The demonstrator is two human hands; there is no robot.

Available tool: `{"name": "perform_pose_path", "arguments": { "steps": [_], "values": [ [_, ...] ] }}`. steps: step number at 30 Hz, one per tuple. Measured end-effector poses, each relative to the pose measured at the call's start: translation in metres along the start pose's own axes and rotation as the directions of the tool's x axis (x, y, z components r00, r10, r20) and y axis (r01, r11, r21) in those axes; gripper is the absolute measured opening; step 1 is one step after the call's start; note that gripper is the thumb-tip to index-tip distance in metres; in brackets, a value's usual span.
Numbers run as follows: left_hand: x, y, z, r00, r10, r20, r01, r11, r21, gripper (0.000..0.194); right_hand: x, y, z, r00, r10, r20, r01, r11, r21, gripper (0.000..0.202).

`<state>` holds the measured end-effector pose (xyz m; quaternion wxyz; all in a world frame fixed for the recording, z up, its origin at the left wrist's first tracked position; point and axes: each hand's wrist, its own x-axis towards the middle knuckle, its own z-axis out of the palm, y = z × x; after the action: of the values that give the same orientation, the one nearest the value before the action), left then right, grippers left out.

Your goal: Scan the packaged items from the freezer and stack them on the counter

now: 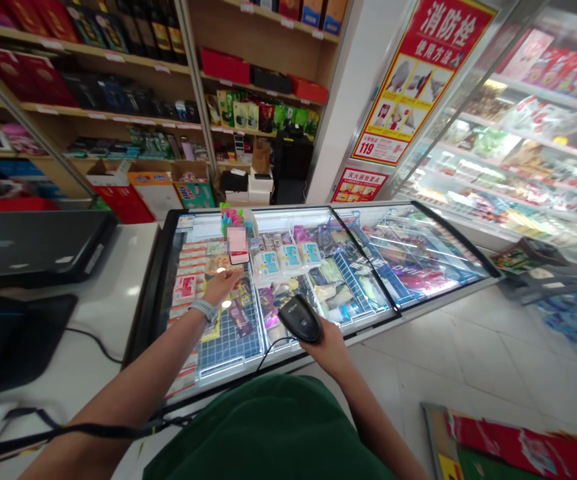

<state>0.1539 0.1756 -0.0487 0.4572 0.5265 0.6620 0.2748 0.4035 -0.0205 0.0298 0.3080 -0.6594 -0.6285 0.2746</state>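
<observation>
My right hand is wrapped round a black handheld scanner, whose head points up and left over the freezer glass. A thin cable runs down from it. My left hand, with a light watch on the wrist, is over the glass just below a phone-like pink and white item; its fingers look closed together, and what they hold, if anything, is too small to make out. Beyond that item lies a colourful bundle. Three white packs with blue labels sit in a row on the glass to the right.
The chest freezer holds packaged goods under its glass. At the left, a counter carries black devices. Stocked shelves and open boxes stand behind. A lit display fridge is at the right; a red and green item lies lower right.
</observation>
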Motion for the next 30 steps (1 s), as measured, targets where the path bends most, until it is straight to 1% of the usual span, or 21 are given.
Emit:
{"name": "perform_pose_path", "arguments": {
  "steps": [2,4,8,10,13,17,20,23,26,30],
  "values": [
    [-0.009,0.015,0.014,0.997,-0.012,0.078,0.016,0.999,-0.051,0.055,-0.002,0.003,-0.002,1.0,0.021,-0.014,-0.02,1.0,0.012,0.024],
    [-0.015,0.027,0.024,0.991,-0.03,0.131,0.04,0.996,-0.08,0.059,-0.005,0.005,-0.004,0.998,0.046,-0.034,-0.045,0.999,0.019,0.025],
    [-0.02,0.041,0.038,0.985,-0.075,0.158,0.089,0.992,-0.088,0.064,-0.009,0.012,-0.005,0.994,0.083,-0.066,-0.08,0.996,0.037,0.028],
    [-0.019,0.043,0.043,0.983,-0.095,0.159,0.109,0.991,-0.082,0.061,-0.01,0.016,-0.006,0.993,0.089,-0.08,-0.086,0.995,0.046,0.03],
    [-0.016,0.045,0.048,0.981,-0.121,0.155,0.134,0.988,-0.08,0.051,-0.012,0.021,-0.007,0.99,0.105,-0.096,-0.1,0.993,0.06,0.031],
    [-0.012,0.045,0.051,0.98,-0.144,0.135,0.158,0.983,-0.096,0.037,-0.01,0.025,-0.009,0.989,0.107,-0.099,-0.1,0.992,0.072,0.03],
    [-0.009,0.043,0.05,0.983,-0.143,0.118,0.157,0.98,-0.119,0.031,-0.008,0.028,-0.01,0.987,0.108,-0.12,-0.103,0.994,0.049,0.027],
    [-0.008,0.04,0.042,0.988,-0.116,0.105,0.131,0.981,-0.146,0.03,-0.005,0.03,-0.012,0.986,0.106,-0.129,-0.103,0.994,0.031,0.022],
    [-0.012,0.035,0.027,0.995,-0.034,0.089,0.05,0.983,-0.176,0.03,-0.003,0.03,-0.014,0.989,0.094,-0.113,-0.089,0.995,0.049,0.02],
    [-0.026,0.024,0.001,0.995,0.085,0.054,-0.074,0.981,-0.179,0.035,0.001,0.022,-0.014,0.996,0.061,-0.058,-0.058,0.997,0.05,0.023]
  ]
}}
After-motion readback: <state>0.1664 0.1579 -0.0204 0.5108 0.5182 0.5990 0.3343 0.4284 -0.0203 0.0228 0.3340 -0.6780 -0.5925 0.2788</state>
